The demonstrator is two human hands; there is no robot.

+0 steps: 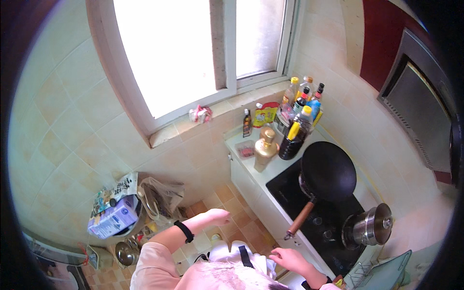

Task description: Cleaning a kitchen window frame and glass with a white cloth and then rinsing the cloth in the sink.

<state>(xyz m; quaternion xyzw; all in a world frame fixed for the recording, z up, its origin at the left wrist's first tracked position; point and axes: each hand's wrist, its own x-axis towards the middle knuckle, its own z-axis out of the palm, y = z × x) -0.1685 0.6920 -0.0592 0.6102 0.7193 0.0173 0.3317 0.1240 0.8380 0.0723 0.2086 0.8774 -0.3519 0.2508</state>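
Observation:
My left hand (pixel 217 217) hangs over the tiled floor, with a black band on the wrist. Its fingers curl down and the palm is hidden, so I cannot see inside it. Lower right, my right hand (pixel 290 259) is beside the front of the counter, fingers a little apart and nothing visible in them. Near it, the wooden handle (pixel 301 219) of a black wok (pixel 329 171) juts over the counter edge. The wok rests on the black glass cooktop (pixel 324 232). A lidded steel pot (pixel 368 226) stands on the cooktop's far right side.
Several sauce and oil bottles (pixel 296 134) crowd the counter corner beside a gold-coloured flask (pixel 266 150) and a small plastic box (pixel 245 149). A range hood (pixel 417 101) overhangs at right. Left, a purple carton (pixel 114 217), plastic bags (pixel 163 197) and steel bowls (pixel 126 252) are piled.

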